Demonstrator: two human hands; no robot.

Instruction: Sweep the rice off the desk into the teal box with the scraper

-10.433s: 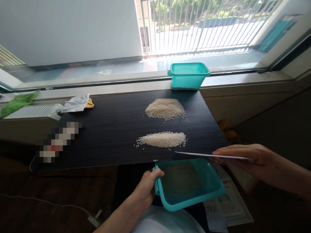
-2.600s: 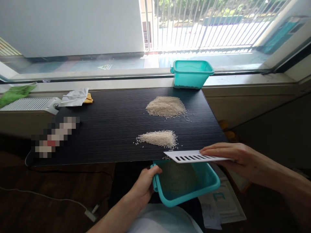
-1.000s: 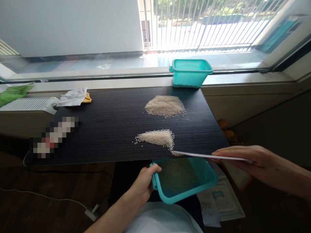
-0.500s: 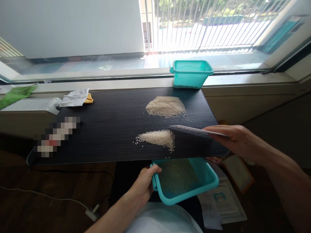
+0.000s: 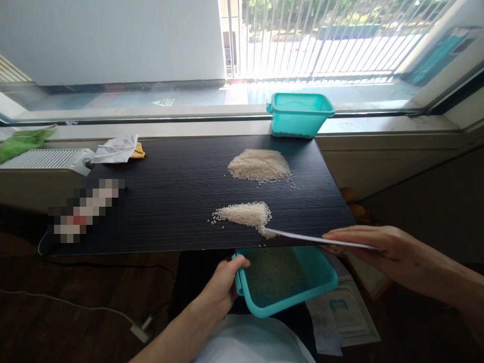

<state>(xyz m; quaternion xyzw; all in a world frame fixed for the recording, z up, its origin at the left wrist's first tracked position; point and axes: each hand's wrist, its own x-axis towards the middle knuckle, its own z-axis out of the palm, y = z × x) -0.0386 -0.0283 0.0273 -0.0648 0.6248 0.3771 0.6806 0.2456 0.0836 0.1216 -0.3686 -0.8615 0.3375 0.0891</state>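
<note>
My left hand [image 5: 223, 285] grips the left rim of a teal plastic tub [image 5: 321, 285] held just below the front edge of the black table [image 5: 166, 201]. Rice lies on the tub's bottom. My right hand [image 5: 378, 247] holds a thin white flat scraper [image 5: 302, 237] almost edge-on, its tip touching the right end of the near rice pile [image 5: 244, 214]. A larger rice pile [image 5: 259, 165] lies farther back on the table.
A second teal tub [image 5: 300, 113] stands on the window sill behind the table. A crumpled white cloth [image 5: 115, 149] and a white radiator [image 5: 41, 159] are at the left. Papers [image 5: 340, 322] lie on the floor under the held tub.
My right hand brought the scraper from above the table back down to the front edge, against the near pile's right end. That pile is shorter than at the start.
</note>
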